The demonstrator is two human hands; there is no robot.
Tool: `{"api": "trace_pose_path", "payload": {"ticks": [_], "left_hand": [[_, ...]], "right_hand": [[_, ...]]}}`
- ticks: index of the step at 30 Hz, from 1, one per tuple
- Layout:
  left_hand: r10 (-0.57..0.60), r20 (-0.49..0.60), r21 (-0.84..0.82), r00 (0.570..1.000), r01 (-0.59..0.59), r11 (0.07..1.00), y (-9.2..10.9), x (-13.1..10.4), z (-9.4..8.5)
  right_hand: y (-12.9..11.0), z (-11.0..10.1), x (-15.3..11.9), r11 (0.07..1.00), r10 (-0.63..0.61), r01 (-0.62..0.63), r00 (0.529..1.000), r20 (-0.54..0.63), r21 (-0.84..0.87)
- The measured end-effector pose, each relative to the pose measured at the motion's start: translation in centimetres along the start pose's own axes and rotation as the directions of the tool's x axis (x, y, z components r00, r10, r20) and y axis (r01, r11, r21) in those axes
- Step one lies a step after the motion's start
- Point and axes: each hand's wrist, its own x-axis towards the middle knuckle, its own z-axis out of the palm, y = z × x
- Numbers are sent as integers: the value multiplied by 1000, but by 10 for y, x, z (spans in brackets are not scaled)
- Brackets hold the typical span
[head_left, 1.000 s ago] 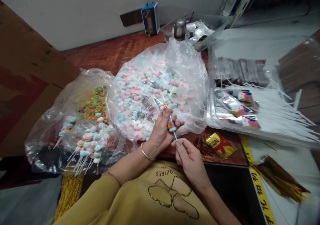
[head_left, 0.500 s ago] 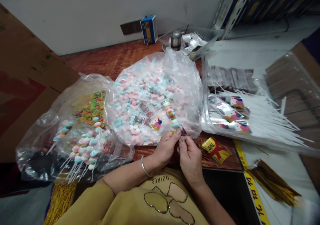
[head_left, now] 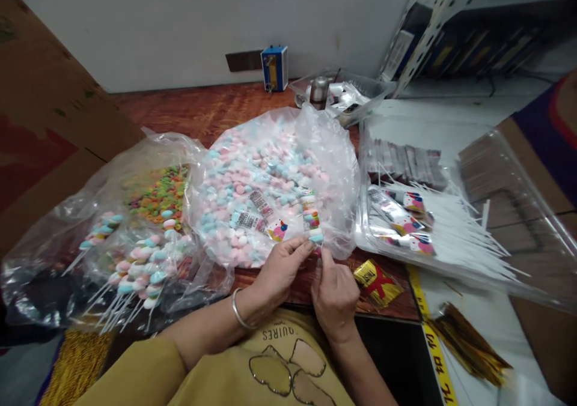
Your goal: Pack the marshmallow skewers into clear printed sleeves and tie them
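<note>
A wrapped candy skewer (head_left: 311, 217), with a row of coloured pieces in a clear sleeve, points away from me. My left hand (head_left: 280, 269) pinches the gathered lower end of that sleeve between thumb and fingers. Against the same end, my right hand (head_left: 336, 293) is closed, its fingers curled round something too small to make out. Behind them spreads a clear bag of pink, blue and white marshmallows (head_left: 234, 187). Printed wrappers (head_left: 252, 221) lie on top of it. Beside my right hand is a gold twist-tie packet (head_left: 377, 281).
Finished marshmallow skewers (head_left: 142, 262) and a bag of ring-shaped cereal (head_left: 157, 193) are on the left. A clear plastic box (head_left: 367, 244) with white sticks (head_left: 469, 232) and wrappers stands right. Loose gold twist ties (head_left: 471, 340) lie nearer. A cardboard box (head_left: 40, 124) borders the left.
The skewer has turned more upright, and its printed lower end is now bunched between my hands. My right hand has rolled over, its back facing up. The view has shifted slightly.
</note>
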Motion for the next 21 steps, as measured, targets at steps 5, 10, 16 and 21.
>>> {"api": "trace_pose_path", "payload": {"ticks": [5,10,16,21], "left_hand": [[-20,-33,-52,999,19,998,-10,11,-12],[-104,190,-71,976,119,990,-9,14,-25],[-294,312,93,903,279,956,-2,-1,-43],[-146,146,65,978,138,988,10,-8,-39]], "right_hand": [[-9,-9,-2,822,284,-329,944,167,465],[-22,-20,3,-136,310,-706,637,706,696],[-37,-12,-7,-627,-125,-706,509,852,330],[-27,-20,-15,-203,73,-816,539,839,542]]}}
